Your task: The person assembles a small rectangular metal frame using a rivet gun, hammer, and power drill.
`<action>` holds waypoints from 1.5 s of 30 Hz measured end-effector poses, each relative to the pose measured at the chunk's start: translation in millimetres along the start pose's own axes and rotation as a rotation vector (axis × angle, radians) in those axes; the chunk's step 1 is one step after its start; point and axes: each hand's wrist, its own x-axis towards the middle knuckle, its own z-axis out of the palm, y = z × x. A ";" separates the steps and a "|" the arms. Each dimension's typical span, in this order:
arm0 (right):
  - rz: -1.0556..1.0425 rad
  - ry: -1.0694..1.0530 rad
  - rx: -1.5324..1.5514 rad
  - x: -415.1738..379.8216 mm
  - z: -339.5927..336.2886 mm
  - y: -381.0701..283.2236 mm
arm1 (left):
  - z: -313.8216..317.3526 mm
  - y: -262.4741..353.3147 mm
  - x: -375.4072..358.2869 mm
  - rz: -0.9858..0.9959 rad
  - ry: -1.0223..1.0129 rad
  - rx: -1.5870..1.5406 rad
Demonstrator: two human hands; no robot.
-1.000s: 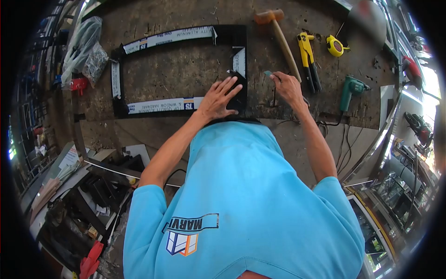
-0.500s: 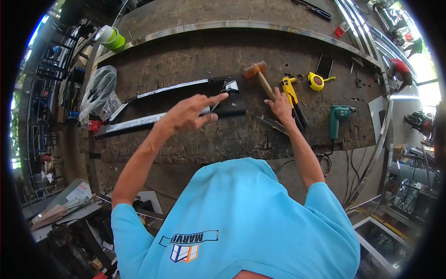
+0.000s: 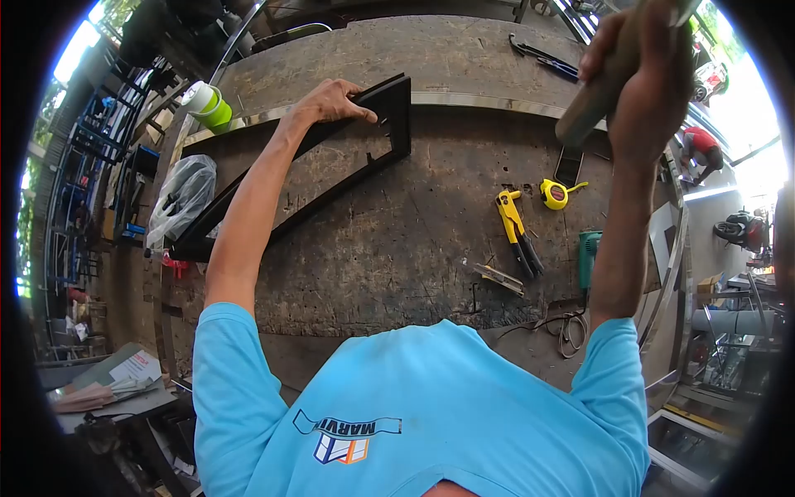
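Note:
My left hand (image 3: 331,101) grips the top edge of a black aluminium frame (image 3: 389,132) and holds it tilted up on its edge on the workbench (image 3: 397,240). My right hand (image 3: 646,74) is raised high at the upper right, closed around the wooden handle of a mallet (image 3: 592,103); the mallet's head is out of view. Both arms reach forward from my blue shirt.
On the bench lie a yellow rivet tool (image 3: 515,228), a yellow tape measure (image 3: 553,194), a green power drill (image 3: 588,253), a phone (image 3: 568,166) and a small metal strip (image 3: 499,278). A plastic bag (image 3: 178,199) and green tape rolls (image 3: 207,103) sit at left.
The frame went from lying flat to standing tilted in my left hand. My right hand picked the mallet off the bench and raised it.

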 end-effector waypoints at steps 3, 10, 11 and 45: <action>-0.133 0.189 0.213 18.1 43.0 -19.6 | -3.2 -0.9 5.0 -0.084 -0.006 0.031; 0.740 -0.660 -0.198 -70.3 92.0 109.6 | 21.7 -7.5 3.2 -0.068 0.208 0.268; 0.899 -0.772 -0.215 -63.5 89.4 109.1 | 14.6 -3.4 5.2 -0.072 0.228 0.274; 1.025 -0.713 -0.457 -354.8 -16.5 150.7 | 351.6 34.6 -259.7 0.141 0.322 -0.045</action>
